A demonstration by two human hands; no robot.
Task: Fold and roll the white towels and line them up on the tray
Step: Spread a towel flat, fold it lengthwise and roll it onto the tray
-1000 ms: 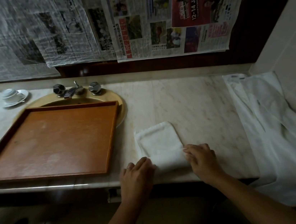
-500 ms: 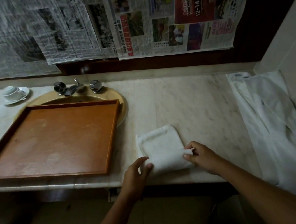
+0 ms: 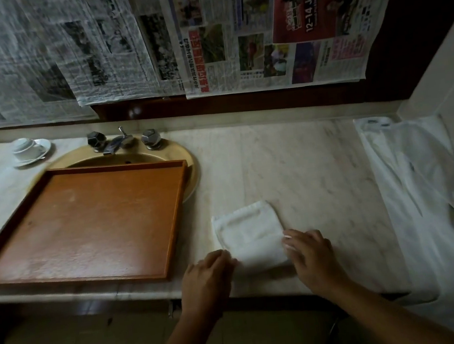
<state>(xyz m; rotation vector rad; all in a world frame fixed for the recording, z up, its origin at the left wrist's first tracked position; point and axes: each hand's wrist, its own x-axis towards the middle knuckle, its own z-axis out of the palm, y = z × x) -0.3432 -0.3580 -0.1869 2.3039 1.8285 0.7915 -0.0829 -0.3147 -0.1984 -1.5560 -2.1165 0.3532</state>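
Note:
A small white towel [image 3: 249,231] lies folded into a narrow strip on the marble counter, its near end turned up into a thick roll. My left hand [image 3: 208,279] rests against the left end of that roll, fingers bent over it. My right hand [image 3: 310,256] presses on the roll's right end with fingers curved. The brown wooden tray [image 3: 82,225] sits to the left, partly over a sink, with nothing on it.
A large white cloth [image 3: 432,202] is spread along the counter's right side by the tiled wall. Taps [image 3: 123,140] and a gold sink rim [image 3: 189,159] lie behind the tray. A cup on a saucer [image 3: 29,148] stands at back left. Newspapers cover the wall.
The near end of the towel has been rolled farther away from me. Both hands have moved forward with the roll and now lie flatter over its ends.

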